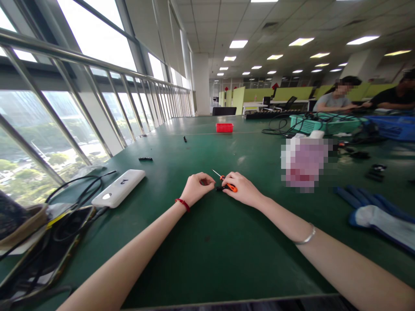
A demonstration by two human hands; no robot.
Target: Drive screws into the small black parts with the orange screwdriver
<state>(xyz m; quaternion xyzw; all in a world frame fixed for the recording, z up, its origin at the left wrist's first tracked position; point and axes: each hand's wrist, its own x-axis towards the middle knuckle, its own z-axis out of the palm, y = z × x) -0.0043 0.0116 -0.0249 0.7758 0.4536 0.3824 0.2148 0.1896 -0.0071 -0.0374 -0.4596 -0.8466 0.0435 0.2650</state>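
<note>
Near the middle of the green table point(181, 259), my right hand point(244, 188) is closed around a screwdriver point(232, 187) with an orange and black handle. Its thin shaft points up and to the left. By the same fingertips is a small black piece point(219, 188); whether they grip it I cannot tell. Just left of that piece, my left hand point(197, 187) has thumb and fingers curled together in a pinch. Whatever lies between those fingertips is too small to make out. The two hands are close but apart.
A white power bank point(120, 188) with a cable lies left. Ahead are small black parts point(145, 159) and a red basket point(225, 128). To the right are a blurred packet point(304, 164), blue-white gloves point(376, 216), a green basket point(327, 124) and two people point(335, 97).
</note>
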